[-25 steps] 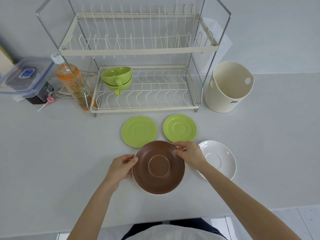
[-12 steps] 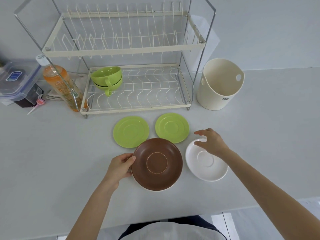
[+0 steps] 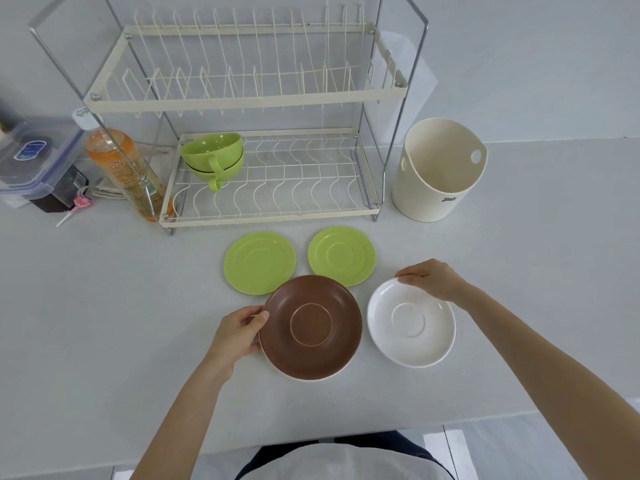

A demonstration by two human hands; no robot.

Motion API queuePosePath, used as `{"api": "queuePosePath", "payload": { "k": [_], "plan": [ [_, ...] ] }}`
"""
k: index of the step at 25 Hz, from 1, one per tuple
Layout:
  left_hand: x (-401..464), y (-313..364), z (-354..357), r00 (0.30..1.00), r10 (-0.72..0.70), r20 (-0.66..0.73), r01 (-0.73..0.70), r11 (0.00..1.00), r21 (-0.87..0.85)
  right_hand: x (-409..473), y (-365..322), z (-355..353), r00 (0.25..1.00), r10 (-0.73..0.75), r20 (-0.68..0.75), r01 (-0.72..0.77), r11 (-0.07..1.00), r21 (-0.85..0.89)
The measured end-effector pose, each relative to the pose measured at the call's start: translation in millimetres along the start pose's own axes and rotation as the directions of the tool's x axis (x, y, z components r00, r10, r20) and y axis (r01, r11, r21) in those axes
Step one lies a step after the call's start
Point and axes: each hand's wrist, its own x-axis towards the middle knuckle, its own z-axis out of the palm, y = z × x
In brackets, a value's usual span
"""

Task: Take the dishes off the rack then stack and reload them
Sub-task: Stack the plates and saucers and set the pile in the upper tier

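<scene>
A brown saucer [image 3: 311, 326] lies on the counter on top of a pale plate whose rim shows beneath it. My left hand [image 3: 237, 332] grips the brown saucer's left edge, thumb on the rim. To its right lies a white saucer [image 3: 411, 322], and my right hand [image 3: 433, 279] pinches its far rim, which looks slightly lifted. Two green saucers [image 3: 259, 262] [image 3: 341, 255] lie flat behind them. Two stacked green cups [image 3: 214, 157] sit on the lower left of the two-tier dish rack [image 3: 242, 98]. The rack's upper tier holds nothing.
A cream bucket [image 3: 438, 174] stands right of the rack. Left of the rack are an orange bottle [image 3: 121, 168], a lidded plastic box [image 3: 31, 157] and a lollipop [image 3: 78, 206]. The counter's front edge runs close to my body.
My right hand left the brown saucer, moved right and took hold of the white saucer's far rim. My left hand stayed on the brown saucer's left edge.
</scene>
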Motion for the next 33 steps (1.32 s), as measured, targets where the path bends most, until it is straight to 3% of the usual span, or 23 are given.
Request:
{"api": "queuePosePath", "payload": {
  "k": [5, 10, 17, 23, 27, 30, 33],
  "plan": [
    [-0.4, 0.2, 0.0, 1.0, -0.003, 0.005, 0.003, 1.0, -0.005, -7.4, -4.5, -8.7, 0.999, -0.042, -0.006, 0.042, 0.993, 0.113],
    [-0.6, 0.5, -1.7, 1.0, -0.02, 0.02, 0.02, 1.0, 0.0, -15.6, -23.1, -21.8, 0.998, -0.058, -0.037, 0.067, 0.933, 0.354],
    [-1.0, 0.0, -0.7, 1.0, -0.019, 0.014, 0.019, 1.0, -0.008, -17.6, -51.5, 23.7, 1.0, 0.008, -0.02, 0.004, 0.849, 0.528],
    [-0.9, -0.1, -3.2, 1.0, -0.015, 0.022, 0.015, 1.0, -0.002, -15.9, -59.7, 63.3, 0.995, 0.081, -0.064, -0.036, 0.851, 0.524],
    [-1.9, -1.4, -3.9, 1.0, -0.016, 0.015, 0.017, 1.0, -0.016, -19.9, -60.7, 79.3, 0.986, -0.006, -0.165, 0.059, 0.946, 0.319],
    [-1.2, -0.7, -4.4, 1.0, -0.008, 0.023, 0.008, 1.0, 0.004, -20.9, -55.0, 85.0, 0.986, -0.087, -0.14, 0.121, 0.96, 0.253],
    [0.5, -1.3, -4.3, 1.0, 0.013, 0.023, -0.014, 1.0, 0.021, -15.6, -50.9, 81.4, 0.992, -0.032, -0.124, 0.08, 0.913, 0.4]
  ]
}}
